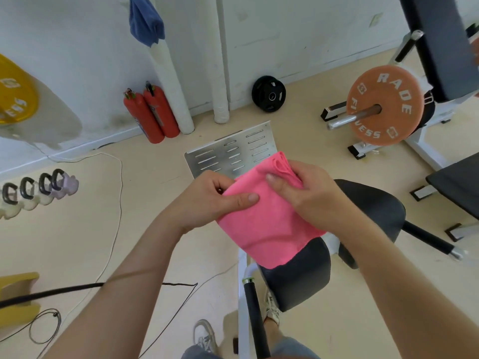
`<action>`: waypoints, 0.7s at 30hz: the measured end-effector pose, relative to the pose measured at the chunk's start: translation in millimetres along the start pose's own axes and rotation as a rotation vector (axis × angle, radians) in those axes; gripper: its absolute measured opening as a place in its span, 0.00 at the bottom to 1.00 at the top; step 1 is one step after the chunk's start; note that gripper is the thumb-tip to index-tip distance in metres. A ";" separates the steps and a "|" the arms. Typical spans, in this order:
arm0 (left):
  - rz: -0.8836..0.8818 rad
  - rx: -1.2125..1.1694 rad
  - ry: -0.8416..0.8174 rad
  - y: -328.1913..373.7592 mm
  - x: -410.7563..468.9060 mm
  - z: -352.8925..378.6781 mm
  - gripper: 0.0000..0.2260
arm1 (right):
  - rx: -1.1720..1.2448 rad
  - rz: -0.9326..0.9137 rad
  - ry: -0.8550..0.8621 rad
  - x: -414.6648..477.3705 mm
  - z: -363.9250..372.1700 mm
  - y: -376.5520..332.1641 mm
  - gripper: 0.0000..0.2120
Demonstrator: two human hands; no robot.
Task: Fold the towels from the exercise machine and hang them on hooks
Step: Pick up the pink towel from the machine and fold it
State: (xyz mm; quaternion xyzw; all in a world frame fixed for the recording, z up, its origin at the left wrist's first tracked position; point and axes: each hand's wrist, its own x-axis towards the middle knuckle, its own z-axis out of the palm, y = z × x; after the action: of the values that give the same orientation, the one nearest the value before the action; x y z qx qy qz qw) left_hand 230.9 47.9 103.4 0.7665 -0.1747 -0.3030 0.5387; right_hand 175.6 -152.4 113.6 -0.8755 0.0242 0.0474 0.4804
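While both hands pinch its upper edge, the pink towel hangs part-folded over the black seat pad. Thumb and fingers of the left hand clamp its left corner; the right hand clamps the bunched far corner. Free end droops toward the person.

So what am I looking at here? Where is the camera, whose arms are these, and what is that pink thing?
No robot here: a person wears one camera on the head, looking down at their own arms. The left hand and right hand both grip a pink towel, partly folded, above the dark padded seat of an exercise machine. A blue towel hangs high on the wall. Nearby stand two red fire extinguishers, an orange weight plate on a bar, and a row of kettlebells.
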 end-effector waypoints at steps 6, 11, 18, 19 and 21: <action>0.046 -0.035 0.022 -43.6 -62.9 -64.1 0.16 | -0.043 -0.078 0.274 -8.9 76.2 -40.2 0.11; 0.131 -0.357 0.301 -74.4 -128.6 -115.6 0.05 | 0.156 -0.072 0.345 -15.6 159.8 -98.4 0.12; -0.088 -0.967 0.297 -70.2 -194.2 -156.1 0.25 | 0.371 -0.120 0.449 0.5 243.2 -185.8 0.12; -0.133 -0.886 0.367 -69.3 -197.1 -158.6 0.22 | 0.350 -0.154 0.467 1.5 248.6 -192.1 0.12; -0.068 -0.670 0.617 -69.5 -198.1 -164.3 0.17 | 0.308 -0.202 0.499 5.5 253.3 -198.4 0.10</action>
State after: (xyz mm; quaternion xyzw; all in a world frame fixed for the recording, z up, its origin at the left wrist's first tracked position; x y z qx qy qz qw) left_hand 184.4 308.8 132.2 0.6098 0.1267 -0.1177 0.7734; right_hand 183.3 167.9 144.2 -0.7748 0.0611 -0.2215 0.5889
